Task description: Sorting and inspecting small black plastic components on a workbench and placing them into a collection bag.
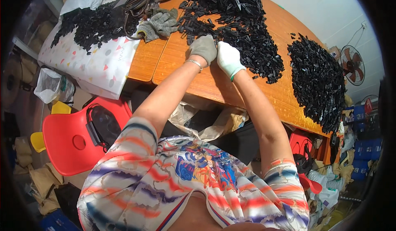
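Resting together at the black parts pile (pixel 235 25), left hand (pixel 203 47) and right hand (pixel 228 58); grip unclear.

A grey knitted glove is worn on the left hand (pixel 203 47), and a thin silver bangle (pixel 194 63) is seen at its wrist, toward seven o'clock of the glove. A white glove with a pale green cuff is worn on the right hand (pixel 229 58). Both forearms are left bare. A short-sleeved shirt (pixel 194 181) is worn, patterned with orange, purple, blue and white streaks.
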Demonstrator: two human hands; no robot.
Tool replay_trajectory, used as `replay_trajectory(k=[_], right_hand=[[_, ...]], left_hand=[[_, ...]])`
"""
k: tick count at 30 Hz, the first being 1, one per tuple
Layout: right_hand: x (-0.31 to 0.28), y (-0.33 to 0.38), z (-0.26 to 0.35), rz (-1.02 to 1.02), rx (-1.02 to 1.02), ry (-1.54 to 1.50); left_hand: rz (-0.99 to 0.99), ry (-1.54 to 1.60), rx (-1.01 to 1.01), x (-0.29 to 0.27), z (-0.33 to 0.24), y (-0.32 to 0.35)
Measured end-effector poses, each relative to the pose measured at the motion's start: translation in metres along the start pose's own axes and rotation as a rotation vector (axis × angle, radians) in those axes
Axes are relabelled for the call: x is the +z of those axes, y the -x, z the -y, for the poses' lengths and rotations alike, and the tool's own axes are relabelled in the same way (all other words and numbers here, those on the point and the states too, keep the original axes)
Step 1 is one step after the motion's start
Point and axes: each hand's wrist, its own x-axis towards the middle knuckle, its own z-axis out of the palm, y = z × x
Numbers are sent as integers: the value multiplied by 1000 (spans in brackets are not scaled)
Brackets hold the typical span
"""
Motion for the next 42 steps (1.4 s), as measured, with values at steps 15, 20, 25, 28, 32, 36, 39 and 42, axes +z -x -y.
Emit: replay_trajectory(k=[15, 20, 25, 28, 32, 36, 39, 42], right_hand=[[-25, 19, -7, -18, 339, -93], [-21, 22, -18, -123, 401, -312], [-35, 36, -14, -79, 479, -981], [-45, 46, 3, -127, 479, -1106], [-61, 54, 33, -183, 488, -1321], [-70, 60, 46, -121, 435, -1304], [-82, 60, 50, -117, 492, -1343], [-78, 59, 40, -198, 481, -1278]], left_hand=[[52, 7, 19, 17, -10, -5], [-49, 238, -3, 23, -2, 11], [26, 918, -56, 21, 14, 31], [170, 1297, -140, 16, 11, 45], [330, 1528, -11, 18, 16, 58], [273, 1327, 106, -3, 7, 75], [236, 1348, 137, -1, 10, 76], [278, 1548, 64, -1, 7, 78]])
